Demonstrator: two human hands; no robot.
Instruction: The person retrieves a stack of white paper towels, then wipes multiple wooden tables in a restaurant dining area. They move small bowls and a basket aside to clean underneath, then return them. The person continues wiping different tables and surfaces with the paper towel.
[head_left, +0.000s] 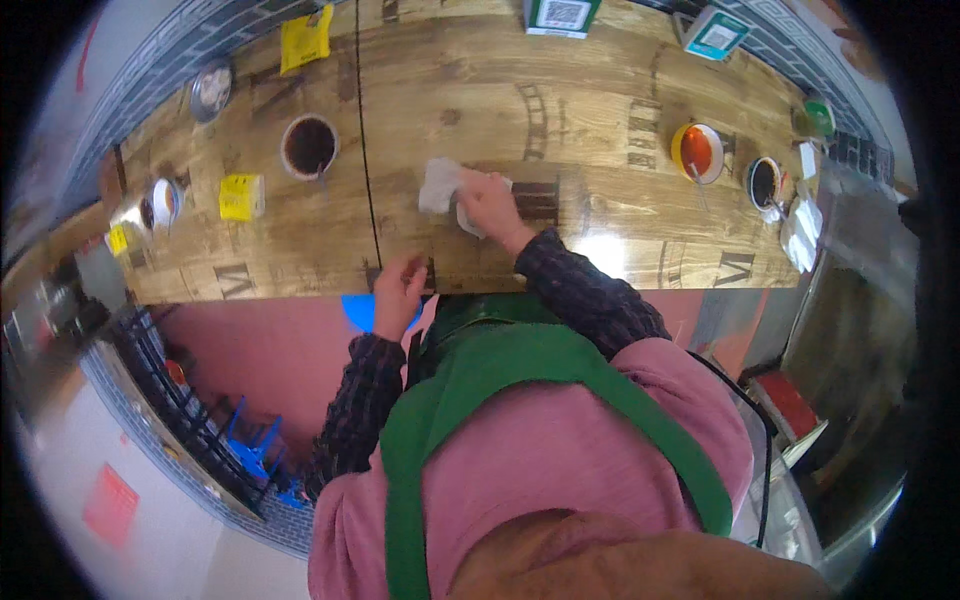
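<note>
My right hand presses a crumpled white tissue or cloth onto the wooden tabletop, near the middle of the table. The white material shows to the left of the fingers and below them. My left hand is at the table's near edge, fingers slightly curled and blurred, with nothing seen in it. A dark seam runs across the tabletop, left of the cloth.
A bowl of dark sauce and yellow packets lie left. Right are a yellow-rimmed bowl of red sauce and a dark-filled bowl, both with spoons. Stands bearing printed codes line the far edge. A blue stool is below.
</note>
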